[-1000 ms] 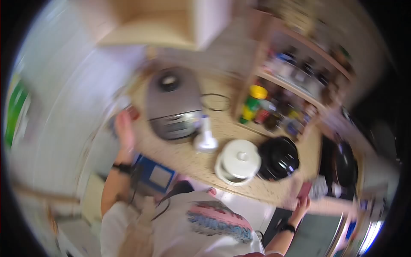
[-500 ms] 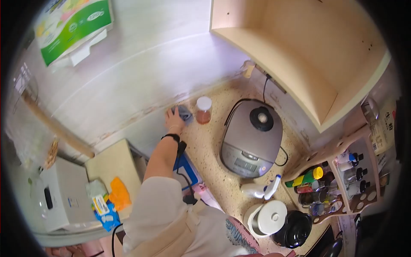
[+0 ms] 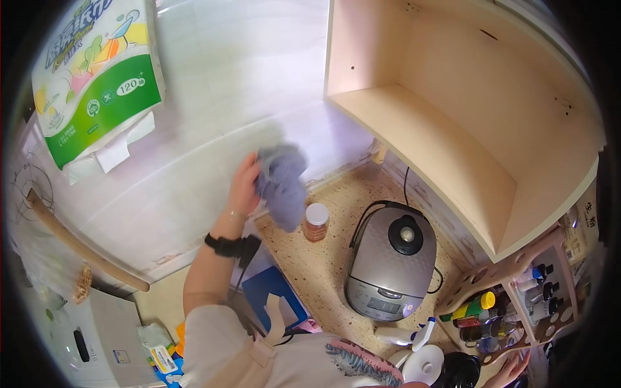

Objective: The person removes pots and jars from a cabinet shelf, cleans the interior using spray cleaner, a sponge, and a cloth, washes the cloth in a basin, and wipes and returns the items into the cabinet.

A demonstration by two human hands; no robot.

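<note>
My left hand (image 3: 246, 184), with a black band on the wrist, is raised in front of the wall. Its fingers are closed on a crumpled grey-blue cloth (image 3: 283, 184), which hangs down beside them, blurred by motion. Just below and right of the cloth, a jar with a white lid (image 3: 316, 223) stands on the speckled counter (image 3: 330, 284). At the lower right edge, my right hand (image 3: 511, 370) is partly in view, fingers stretched out by the foot of the bottle rack (image 3: 527, 330). Nothing shows in it.
A grey rice cooker (image 3: 391, 271) sits mid-counter under an open wooden cabinet (image 3: 446, 142). Nearer me are a white spray bottle (image 3: 414, 334), a white lidded pot (image 3: 424, 364) and a black pot (image 3: 460, 370). A tissue pack (image 3: 100, 84) hangs on the wall.
My left hand has lifted the cloth from the back of the counter up in front of the wall. The view has tilted up, and my right hand has come into view.
</note>
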